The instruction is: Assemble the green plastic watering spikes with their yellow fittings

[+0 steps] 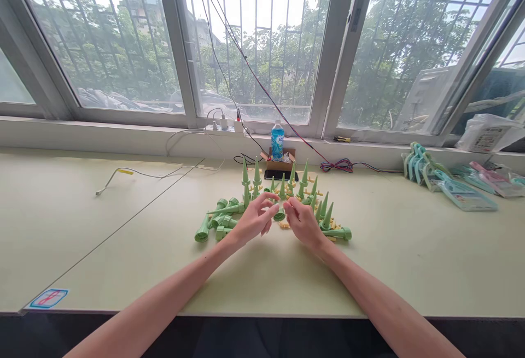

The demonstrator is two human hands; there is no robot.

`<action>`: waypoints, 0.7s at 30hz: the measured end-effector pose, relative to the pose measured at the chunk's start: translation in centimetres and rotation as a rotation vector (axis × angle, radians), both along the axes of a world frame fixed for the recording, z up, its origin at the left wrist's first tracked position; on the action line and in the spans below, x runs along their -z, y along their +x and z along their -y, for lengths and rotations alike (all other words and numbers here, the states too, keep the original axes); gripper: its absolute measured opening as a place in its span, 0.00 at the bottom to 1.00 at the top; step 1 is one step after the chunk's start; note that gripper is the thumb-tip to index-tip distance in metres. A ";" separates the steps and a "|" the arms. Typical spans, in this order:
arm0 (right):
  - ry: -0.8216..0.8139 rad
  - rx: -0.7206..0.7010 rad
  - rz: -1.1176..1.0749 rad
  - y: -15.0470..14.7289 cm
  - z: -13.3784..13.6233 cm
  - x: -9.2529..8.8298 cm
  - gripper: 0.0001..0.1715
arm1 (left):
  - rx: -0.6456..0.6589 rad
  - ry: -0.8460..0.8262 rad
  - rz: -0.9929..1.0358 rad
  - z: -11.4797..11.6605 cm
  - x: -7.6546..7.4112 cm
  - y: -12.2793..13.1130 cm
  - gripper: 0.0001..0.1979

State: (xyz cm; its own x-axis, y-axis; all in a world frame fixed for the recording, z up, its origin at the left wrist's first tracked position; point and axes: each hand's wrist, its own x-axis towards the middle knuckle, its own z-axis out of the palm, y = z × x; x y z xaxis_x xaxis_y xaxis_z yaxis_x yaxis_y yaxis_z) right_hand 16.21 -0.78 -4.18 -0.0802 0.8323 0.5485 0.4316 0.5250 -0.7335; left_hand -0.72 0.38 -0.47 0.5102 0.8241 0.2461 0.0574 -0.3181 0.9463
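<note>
"Head view: taking the gap between the hands as the dial's centre, what lies there?"

"A green, round-mouthed plastic piece (279, 215), on the counter (143, 259) or just above it; I can't tell which."

"And the hands?"

"The left hand (259, 216) has thumb and forefinger parted, the other fingers curled. The right hand (302, 221) draws its fingertips together in a pinch. Whether either grasps anything, I can't tell."

"What surrounds them?"

"Upright green pointed plastic cones (329, 217) arc from eleven o'clock round to three. More green plastic cones lying down (202, 229) cluster at nine, and one lone green plastic cone (338, 233) lies near four. Small yellow plastic bits (284, 226) sit at six and among the upright ones."

"How would they handle?"

"Light and stiff, I'd judge, hardly fragile, perhaps a little slippery on the taper. Take a cone by its wide collar; the point gives poor purchase. The yellow bits look made for fingertips, and easily dropped."
</note>
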 end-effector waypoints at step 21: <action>0.017 0.133 -0.002 -0.4 0.3 -0.7 0.25 | -0.177 0.295 -0.069 0.1 1.0 0.6 0.25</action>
State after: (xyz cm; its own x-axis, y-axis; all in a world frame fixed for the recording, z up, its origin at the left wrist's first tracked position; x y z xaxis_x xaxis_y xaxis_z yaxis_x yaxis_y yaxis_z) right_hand 15.85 -1.05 -3.53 0.0313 0.8258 0.5631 0.4972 0.4759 -0.7255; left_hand -0.12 0.29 -1.50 0.3893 0.7999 0.4567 0.1969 -0.5566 0.8071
